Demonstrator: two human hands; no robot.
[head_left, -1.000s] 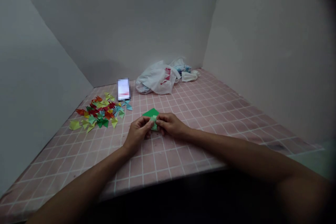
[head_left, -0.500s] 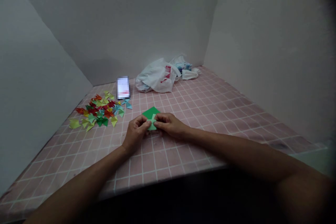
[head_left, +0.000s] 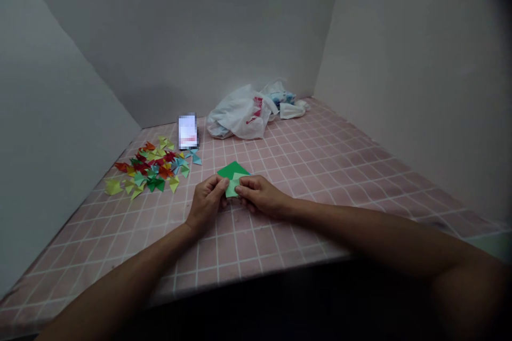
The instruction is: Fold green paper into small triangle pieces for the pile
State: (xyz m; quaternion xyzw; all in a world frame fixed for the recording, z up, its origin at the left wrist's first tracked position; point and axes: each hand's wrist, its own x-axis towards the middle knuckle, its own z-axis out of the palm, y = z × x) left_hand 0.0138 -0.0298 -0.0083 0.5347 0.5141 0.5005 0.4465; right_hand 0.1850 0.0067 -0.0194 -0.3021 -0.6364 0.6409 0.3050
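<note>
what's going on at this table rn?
A person is handling a small light-green paper with both bare hands: the left hand pinches its left side, the right hand its right. Dark green paper shows just beyond it. Off to the left lies a spread of colorful folded paper pieces, with a lit screen, its content pixelated, behind them. A white plastic bag sits farther back on the checked tablecloth.

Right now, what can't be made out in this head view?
Light green paper, side edges: head view, partly covered by left hand and right hand.
Dark green paper, near part: head view, behind hands and light green paper.
Phone screen, content: head view, pixelated.
White plastic bag, inside: head view, hidden by crumpled plastic.
</note>
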